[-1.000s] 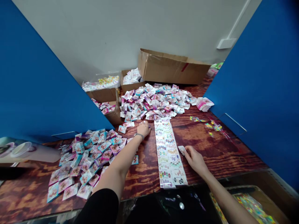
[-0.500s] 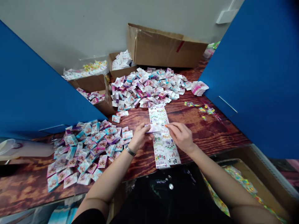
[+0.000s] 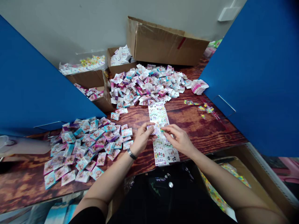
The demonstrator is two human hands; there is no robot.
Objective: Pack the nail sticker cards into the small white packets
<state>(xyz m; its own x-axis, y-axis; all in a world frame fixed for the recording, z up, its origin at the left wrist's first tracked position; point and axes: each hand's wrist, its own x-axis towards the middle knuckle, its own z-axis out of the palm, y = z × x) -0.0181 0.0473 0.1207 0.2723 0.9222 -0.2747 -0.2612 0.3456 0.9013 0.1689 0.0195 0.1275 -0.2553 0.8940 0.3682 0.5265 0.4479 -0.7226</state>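
Even lt — shadow under big ctn (image 3: 161, 45) — edges stretched, top-R dark.

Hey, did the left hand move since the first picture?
Yes. Against the big cardboard box at the back, the left hand has moved away from it, toward the person, and now holds a small box over the printed sheet.

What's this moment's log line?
left hand: holds small box | right hand: pinches small colourful piece beside box | below: printed sheets
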